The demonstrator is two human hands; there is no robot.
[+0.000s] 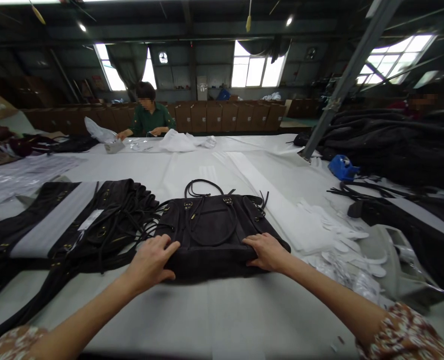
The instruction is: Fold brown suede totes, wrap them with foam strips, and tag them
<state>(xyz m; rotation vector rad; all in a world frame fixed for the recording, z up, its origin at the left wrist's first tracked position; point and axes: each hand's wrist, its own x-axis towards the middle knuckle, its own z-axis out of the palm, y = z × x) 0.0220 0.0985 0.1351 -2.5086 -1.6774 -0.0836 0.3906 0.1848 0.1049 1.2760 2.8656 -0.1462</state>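
A black handbag (214, 225) lies on its side on the white-covered table, its two handles and brass-coloured buckles facing up and its base towards me. My left hand (152, 257) grips the bag's near left corner, fingers on top and thumb against the base. At the near right corner my right hand (267, 251) holds the bag in the same way. Just left of the bag lies a row of similar black bags (120, 220) with a white paper strip (56, 220) across them and a white tag (91, 219).
Right of the bag lie white paper sheets (319, 225), a grey tape dispenser (390, 255) and a blue dispenser (342, 167). A slanted metal post (342, 90) rises from the table. Across it, a co-worker (150, 117) handles clear plastic. Brown cartons (222, 117) line the back.
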